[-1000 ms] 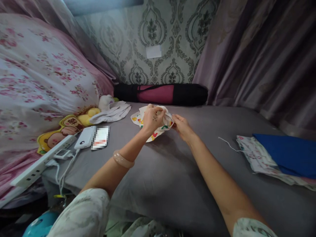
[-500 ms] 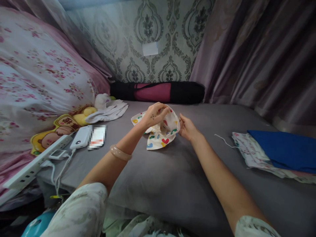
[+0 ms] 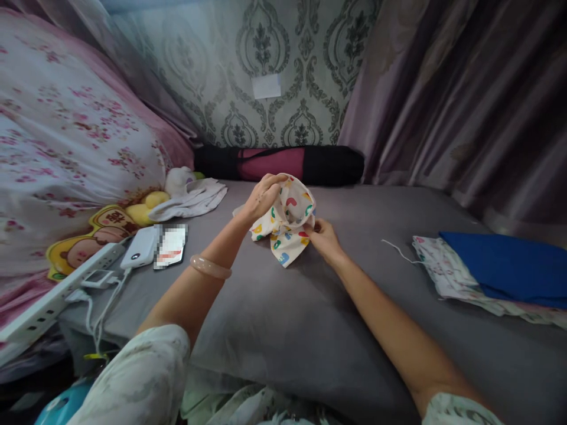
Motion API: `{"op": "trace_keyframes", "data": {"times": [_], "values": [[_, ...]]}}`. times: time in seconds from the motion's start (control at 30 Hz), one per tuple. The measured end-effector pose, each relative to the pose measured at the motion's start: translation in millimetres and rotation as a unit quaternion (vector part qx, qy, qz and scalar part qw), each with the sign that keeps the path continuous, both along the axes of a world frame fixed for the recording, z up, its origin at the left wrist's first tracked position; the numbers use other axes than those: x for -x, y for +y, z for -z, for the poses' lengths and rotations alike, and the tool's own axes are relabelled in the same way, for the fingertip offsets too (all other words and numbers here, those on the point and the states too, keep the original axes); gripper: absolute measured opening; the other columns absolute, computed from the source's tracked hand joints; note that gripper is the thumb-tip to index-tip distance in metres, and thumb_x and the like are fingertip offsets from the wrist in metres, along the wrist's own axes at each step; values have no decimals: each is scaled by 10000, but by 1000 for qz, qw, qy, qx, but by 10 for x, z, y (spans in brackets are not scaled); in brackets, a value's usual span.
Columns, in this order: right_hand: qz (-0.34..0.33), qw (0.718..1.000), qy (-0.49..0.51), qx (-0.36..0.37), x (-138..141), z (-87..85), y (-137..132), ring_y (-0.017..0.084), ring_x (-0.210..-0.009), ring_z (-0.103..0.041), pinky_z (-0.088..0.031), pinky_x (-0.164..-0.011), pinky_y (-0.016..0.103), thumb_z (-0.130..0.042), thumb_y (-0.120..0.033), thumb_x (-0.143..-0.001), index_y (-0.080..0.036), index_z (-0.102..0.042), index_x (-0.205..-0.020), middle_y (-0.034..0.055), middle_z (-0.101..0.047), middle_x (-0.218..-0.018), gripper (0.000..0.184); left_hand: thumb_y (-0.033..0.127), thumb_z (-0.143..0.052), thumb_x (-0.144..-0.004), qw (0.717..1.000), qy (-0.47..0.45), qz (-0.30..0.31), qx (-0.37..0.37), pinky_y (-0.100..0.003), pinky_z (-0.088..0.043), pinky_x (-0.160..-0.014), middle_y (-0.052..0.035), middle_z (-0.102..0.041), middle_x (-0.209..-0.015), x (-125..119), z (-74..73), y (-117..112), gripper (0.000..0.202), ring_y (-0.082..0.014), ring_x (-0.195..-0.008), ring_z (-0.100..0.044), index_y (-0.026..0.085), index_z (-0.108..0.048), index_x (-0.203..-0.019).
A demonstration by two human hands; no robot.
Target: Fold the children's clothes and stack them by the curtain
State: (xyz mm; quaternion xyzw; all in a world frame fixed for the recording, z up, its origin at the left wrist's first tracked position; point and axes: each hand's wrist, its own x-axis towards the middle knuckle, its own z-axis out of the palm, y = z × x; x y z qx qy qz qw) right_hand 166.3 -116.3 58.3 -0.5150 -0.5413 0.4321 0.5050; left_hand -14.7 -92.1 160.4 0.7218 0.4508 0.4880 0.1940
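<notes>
A cream cloth piece [image 3: 290, 239] printed with red, yellow, green and blue shapes is held just above the grey bed sheet. Its rounded, cap-like opening faces me, and loose flaps hang below; its exact kind is unclear. At the opening's upper left edge, my left hand [image 3: 262, 199] is closed on the fabric, with a pale bangle [image 3: 210, 267] on that wrist. My right hand [image 3: 326, 241] pinches the lower right edge, its fingertips partly hidden by the cloth.
Folded fabrics, with a blue cloth [image 3: 509, 265] on top, lie at right. On the left are a power strip [image 3: 66, 292], a white power bank [image 3: 139, 248], cables, soft toys and a white cloth [image 3: 195, 200]. A black-and-pink bolster-shaped bag [image 3: 272, 164] lies against the wall.
Both hands have shifted slightly left, carrying the printed cloth. Its opening has turned more toward me, and my right hand has moved from its side edge down to the lower right edge.
</notes>
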Motion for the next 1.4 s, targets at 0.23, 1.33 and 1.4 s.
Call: {"op": "trace_keyframes", "data": {"times": [0.23,1.33,1.4], "values": [[-6,995,22,-101,-292,-201,136,185,-691,-649,-522,-662,335,-685,-475,-688,-196,-607,-775,40,-680,-749,302,147,-394,-781,997,-11,-72,-37,-312,-364,-993,-50,-614,-1040,229,53,1,320,-217,-1067,-516,200,-660,-951],[-24,986,-114,-123,-826,-501,137,149,-604,-592,-429,-516,242,-650,-563,-770,-183,-731,-841,29,-701,-730,395,552,-597,-817,886,-290,173,316,-251,-486,-625,-92,-699,-794,303,517,-113,414,-173,-705,-648,155,-702,-867],[-16,986,-113,-124,-859,-457,171,146,-594,-582,-417,-508,239,-637,-579,-774,-180,-726,-827,24,-690,-712,412,471,-683,-776,901,-271,160,299,-233,-474,-601,-76,-693,-794,293,571,-122,326,-153,-674,-638,157,-706,-862]]}}
